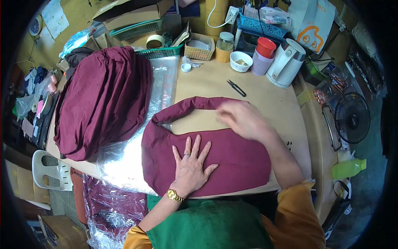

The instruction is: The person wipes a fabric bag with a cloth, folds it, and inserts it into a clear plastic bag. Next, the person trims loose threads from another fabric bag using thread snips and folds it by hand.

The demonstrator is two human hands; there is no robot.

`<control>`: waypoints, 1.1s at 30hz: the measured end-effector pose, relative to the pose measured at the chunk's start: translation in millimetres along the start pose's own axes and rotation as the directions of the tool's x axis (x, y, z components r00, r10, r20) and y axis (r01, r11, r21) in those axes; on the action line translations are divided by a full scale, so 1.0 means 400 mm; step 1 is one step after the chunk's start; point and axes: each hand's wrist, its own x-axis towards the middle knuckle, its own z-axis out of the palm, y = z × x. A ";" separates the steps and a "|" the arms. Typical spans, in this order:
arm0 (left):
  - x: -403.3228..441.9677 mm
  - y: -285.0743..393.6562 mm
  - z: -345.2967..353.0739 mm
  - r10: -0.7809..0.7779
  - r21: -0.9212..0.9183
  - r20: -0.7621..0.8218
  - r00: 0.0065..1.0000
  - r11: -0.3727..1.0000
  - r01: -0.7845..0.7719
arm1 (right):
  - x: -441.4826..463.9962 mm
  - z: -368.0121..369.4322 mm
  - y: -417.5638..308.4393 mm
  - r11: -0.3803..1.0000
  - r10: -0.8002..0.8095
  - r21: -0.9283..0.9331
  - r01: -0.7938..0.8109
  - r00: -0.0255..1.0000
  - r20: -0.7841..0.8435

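While the left hand (191, 168) touches one bag (238, 164), one snipper (237, 88) lies beyond.

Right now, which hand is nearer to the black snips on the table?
The right. The right hand is just to the near side of the black snips, by the looped band of the maroon cloth; the left hand lies flat on the cloth, farther back toward the person.
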 end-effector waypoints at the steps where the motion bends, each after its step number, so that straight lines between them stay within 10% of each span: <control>1: -0.001 -0.015 0.009 -0.008 0.002 0.009 1.000 1.000 0.008 | 0.069 0.028 0.036 0.993 -0.113 0.013 0.115 0.986 -0.125; 10: 0.007 -0.038 -0.006 -0.016 -0.046 0.011 1.000 0.999 0.016 | 0.670 0.245 0.307 0.978 -0.206 -0.094 0.185 0.917 -0.341; 21: 0.021 -0.057 -0.009 -0.009 -0.114 0.080 0.997 0.993 0.018 | 0.703 0.218 0.407 0.917 0.043 -0.384 -0.105 0.985 -0.166; 25: 0.026 -0.056 -0.010 -0.020 -0.119 0.097 0.995 0.992 0.031 | 0.698 0.189 0.302 0.977 0.086 -0.182 -0.111 0.986 -0.141; 27: 0.025 -0.054 -0.009 -0.024 -0.121 0.106 0.994 0.992 0.037 | 0.731 0.252 0.322 0.934 -0.258 -0.313 0.171 0.930 -0.262; 33: 0.023 -0.057 -0.010 -0.021 -0.123 0.126 0.992 0.992 0.036 | 0.679 0.262 0.283 0.879 -0.160 -0.468 0.092 0.981 -0.106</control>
